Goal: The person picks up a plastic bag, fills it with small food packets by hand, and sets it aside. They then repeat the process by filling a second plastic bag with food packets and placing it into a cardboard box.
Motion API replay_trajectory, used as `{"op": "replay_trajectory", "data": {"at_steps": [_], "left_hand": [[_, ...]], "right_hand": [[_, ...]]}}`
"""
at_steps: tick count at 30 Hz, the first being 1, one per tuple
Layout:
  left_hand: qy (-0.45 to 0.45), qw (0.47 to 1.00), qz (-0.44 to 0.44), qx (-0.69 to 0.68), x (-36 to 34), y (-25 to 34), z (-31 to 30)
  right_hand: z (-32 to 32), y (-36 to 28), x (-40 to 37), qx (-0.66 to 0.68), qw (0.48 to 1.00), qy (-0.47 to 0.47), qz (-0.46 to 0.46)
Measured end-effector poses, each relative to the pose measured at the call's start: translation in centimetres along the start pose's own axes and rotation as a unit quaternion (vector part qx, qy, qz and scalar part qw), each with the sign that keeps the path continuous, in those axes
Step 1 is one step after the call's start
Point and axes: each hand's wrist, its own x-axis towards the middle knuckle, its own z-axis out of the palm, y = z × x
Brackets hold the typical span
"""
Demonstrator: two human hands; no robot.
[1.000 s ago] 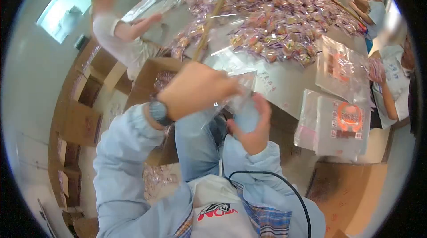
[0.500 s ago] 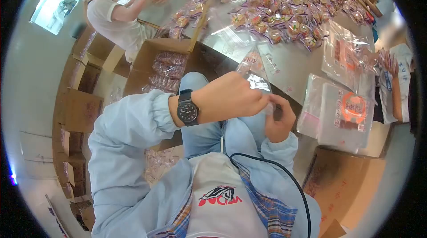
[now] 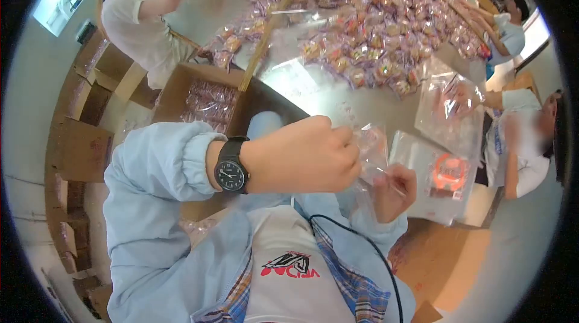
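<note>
Head view: bag (image 3: 373, 153) pinched between both hands, near the chest.
Left hand (image 3: 301, 155) fisted, fingers clamped on bag top; right hand (image 3: 395, 189) pinches its lower edge, likely to stretch the film. Stack (image 3: 443, 181) lies beside, within reach.

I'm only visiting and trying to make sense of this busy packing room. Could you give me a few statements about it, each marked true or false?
1. The left hand has a black wristwatch on its wrist. True.
2. The right hand is empty. False: both hands grip a clear plastic bag with their fingers.
3. The cardboard box beside the table is empty. False: it holds packets in pinkish wrap.
4. A heap of wrapped snacks lies on the table. True.
</note>
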Motion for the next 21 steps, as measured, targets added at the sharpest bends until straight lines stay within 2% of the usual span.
{"op": "replay_trajectory", "data": {"at_steps": [1, 5, 8, 11, 14, 18, 21], "left_hand": [[0.016, 1.000, 0.003, -0.004, 0.1, -0.4, -0.6], [0.061, 0.998, 0.011, 0.018, 0.1, -2.3, -2.1], [0.062, 0.998, 0.005, 0.014, -0.5, -3.3, -2.5], [0.076, 0.997, -0.001, 0.006, -1.2, -4.2, -2.7], [0.083, 0.997, -0.007, 0.005, -2.0, -4.9, -3.0], [0.099, 0.994, -0.022, -0.033, -2.7, -5.2, -3.2], [0.064, 0.998, -0.024, 0.010, -3.2, -5.5, -2.8]], "right_hand": [[0.4, -1.5, 0.8, -0.029, 0.999, 0.017, 0.002], [0.0, -2.9, 4.1, -0.219, 0.960, 0.109, -0.133], [-0.8, -3.2, 5.1, -0.314, 0.930, 0.128, -0.142], [-2.0, -2.8, 4.9, -0.347, 0.921, 0.102, -0.146], [-1.6, -3.0, 4.6, -0.354, 0.917, 0.147, -0.113], [-1.3, -4.2, 5.7, -0.351, 0.915, 0.154, -0.124], [-1.6, -4.6, 6.7, -0.377, 0.906, 0.136, -0.136]]}}
